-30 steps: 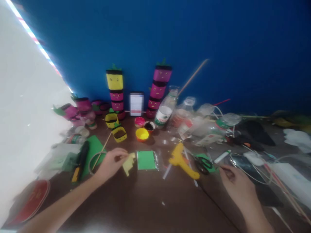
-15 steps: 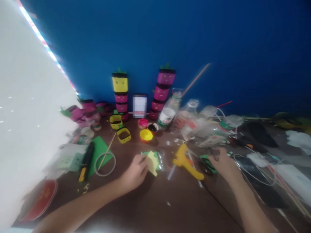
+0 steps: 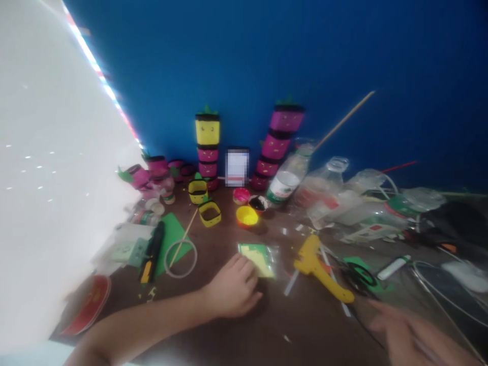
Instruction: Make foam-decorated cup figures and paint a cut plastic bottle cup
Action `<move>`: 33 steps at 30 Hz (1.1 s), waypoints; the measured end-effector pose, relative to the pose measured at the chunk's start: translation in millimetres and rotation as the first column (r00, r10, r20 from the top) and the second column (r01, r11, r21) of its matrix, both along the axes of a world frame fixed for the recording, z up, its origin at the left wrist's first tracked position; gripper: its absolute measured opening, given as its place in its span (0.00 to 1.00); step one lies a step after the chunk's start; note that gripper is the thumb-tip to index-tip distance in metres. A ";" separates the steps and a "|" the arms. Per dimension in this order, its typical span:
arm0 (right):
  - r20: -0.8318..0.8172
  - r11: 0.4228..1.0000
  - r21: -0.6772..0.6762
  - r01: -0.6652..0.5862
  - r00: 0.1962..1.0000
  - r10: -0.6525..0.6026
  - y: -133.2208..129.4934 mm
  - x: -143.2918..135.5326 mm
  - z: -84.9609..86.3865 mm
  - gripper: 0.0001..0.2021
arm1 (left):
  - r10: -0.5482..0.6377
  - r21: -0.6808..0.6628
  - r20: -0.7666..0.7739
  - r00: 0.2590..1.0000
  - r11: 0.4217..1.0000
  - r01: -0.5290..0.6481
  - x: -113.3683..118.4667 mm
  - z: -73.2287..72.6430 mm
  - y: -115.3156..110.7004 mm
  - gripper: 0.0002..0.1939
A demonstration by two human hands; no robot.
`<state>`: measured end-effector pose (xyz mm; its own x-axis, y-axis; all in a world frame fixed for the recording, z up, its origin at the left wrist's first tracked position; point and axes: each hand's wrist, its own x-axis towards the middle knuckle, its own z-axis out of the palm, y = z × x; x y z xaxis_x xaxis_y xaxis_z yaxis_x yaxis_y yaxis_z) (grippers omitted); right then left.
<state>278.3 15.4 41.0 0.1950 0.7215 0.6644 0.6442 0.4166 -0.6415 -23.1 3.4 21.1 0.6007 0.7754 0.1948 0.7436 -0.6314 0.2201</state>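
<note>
My left hand (image 3: 234,287) rests palm down in the middle of the table. Its fingertips touch the near left edge of a pale yellow paper piece (image 3: 263,263), and its thumb stands apart. Under and behind that piece lies a green sheet (image 3: 259,248) with shiny clear plastic at its right. My right hand (image 3: 407,328) is at the lower right, smeared by motion; whether it holds anything is unclear. Just beyond it lies a yellow glue gun (image 3: 318,269). Farther back are a green scrap (image 3: 353,262) under black-handled scissors (image 3: 360,274) and a white marker-like stick (image 3: 394,267).
Clear plastic bottles (image 3: 284,185) crowd the back right. Small paint cups (image 3: 247,217) and yellow pots (image 3: 209,214) stand behind my left hand. A tape ring (image 3: 180,274), a utility knife (image 3: 152,251) and a red round lid (image 3: 87,307) lie at the left.
The view has shifted, so most things appear farther right. My right hand has left the scissors area and come nearer. My left hand has gone from pinching the yellow paper to lying flatter over its edge.
</note>
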 end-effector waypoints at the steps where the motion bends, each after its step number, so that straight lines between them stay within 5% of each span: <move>1: 0.055 0.992 -0.100 -0.075 0.995 0.081 -0.2 -15.6 3.4 0.06 | 0.000 0.006 0.003 1.000 1.000 0.000 1.7 -2.1 -0.6 0.17; 5: -0.123 0.859 -0.346 -0.376 0.926 0.356 14.6 -76.8 14.2 0.17 | 0.018 0.013 0.033 0.999 1.000 -0.018 4.4 -11.1 -5.5 0.22; 9: -0.378 0.749 -0.516 -0.416 0.895 0.237 33.0 -115.9 4.9 0.13 | 0.049 0.022 0.037 0.998 0.999 -0.050 3.1 -18.1 -10.0 0.28; 14: -0.591 0.627 -0.551 -0.550 0.788 0.172 45.9 -145.1 -9.8 0.17 | 0.078 0.058 0.063 0.995 0.995 -0.082 2.9 -24.3 -10.3 0.32; 20: -0.504 0.728 -0.525 -0.440 0.851 0.150 50.5 -164.1 -15.7 0.12 | 0.080 0.076 0.051 0.995 0.994 -0.084 5.6 -27.6 -9.3 0.34; 33: -0.255 0.783 -0.481 -0.394 0.918 0.305 50.7 -162.6 -44.4 0.18 | 0.079 0.147 0.006 0.997 0.986 -0.079 7.2 -25.9 -10.1 0.32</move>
